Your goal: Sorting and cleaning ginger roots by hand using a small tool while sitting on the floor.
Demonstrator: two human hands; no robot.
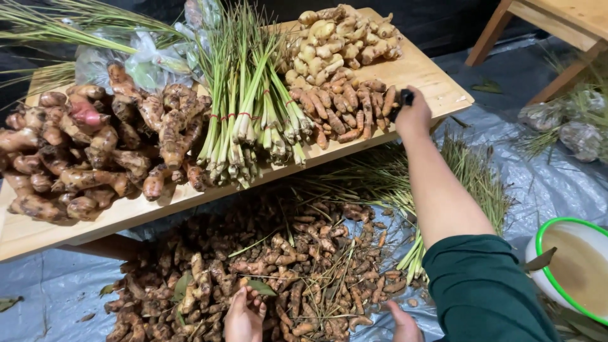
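My left hand (244, 315) rests on a heap of small brown-orange turmeric roots (278, 266) on the floor sheet, fingers spread a little and holding nothing that I can see. My right hand (403, 324) lies at the heap's right edge, cut off by the frame's bottom, so its grip is hidden. Another person's arm in a dark green sleeve (481, 291) reaches up from the lower right. That person's hand (413, 115) holds a small black object at a pile of orange turmeric (345, 107) on the wooden table (437, 82).
The table also carries big knobbly ginger-like roots (88, 152), bundled lemongrass (250, 120), pale roots (342, 38) and plastic bags (139, 60). More lemongrass (462, 171) lies on the grey sheet (44, 285). A green-rimmed basin (538, 244) sits at the right, with bagged goods (573, 126) under another table.
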